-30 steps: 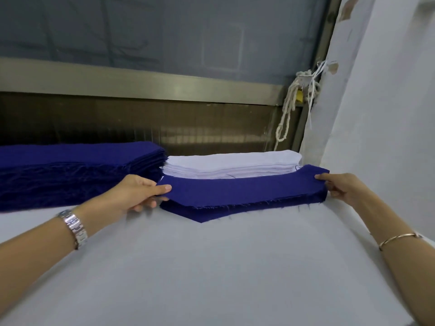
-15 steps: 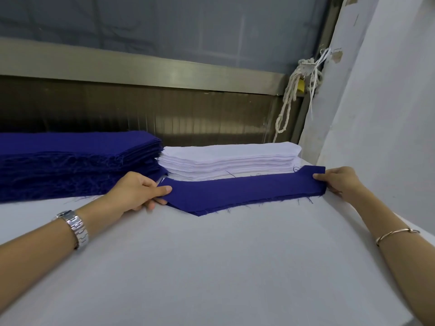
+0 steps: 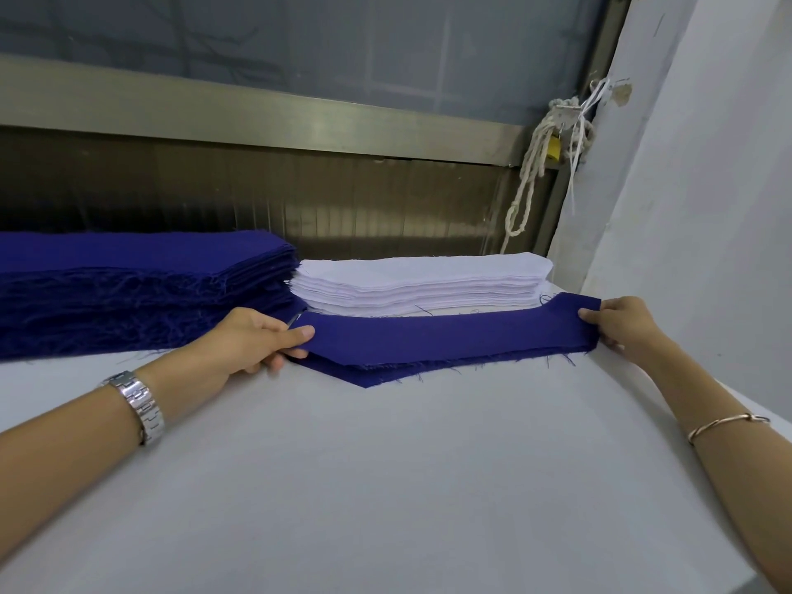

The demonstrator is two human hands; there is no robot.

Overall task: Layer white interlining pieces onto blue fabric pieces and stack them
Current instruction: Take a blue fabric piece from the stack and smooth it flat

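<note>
Two bare arms are reaching over a white worktop. Far on the left, a tall pile of dark blue fabric pieces is sitting on the worktop, with loose threads hanging out of its front edge. Next comes the left arm, wearing a silver wristwatch. The left grip is pinching the left end of a long blue fabric piece, with the thumb on top and the fingers curling under. This piece is stretching from one grip to the other near the back of the worktop. It is lying over at least one more blue piece, whose pointed corner is poking out toward the person. Just behind it, a neat stack of white interlining pieces is sitting right beside the blue pile. The right grip is pinching the right end of the blue piece, close to a pale wall. The right wrist is wearing a thin gold-coloured bracelet. Up above, a white rope is hanging down in the corner.
</note>
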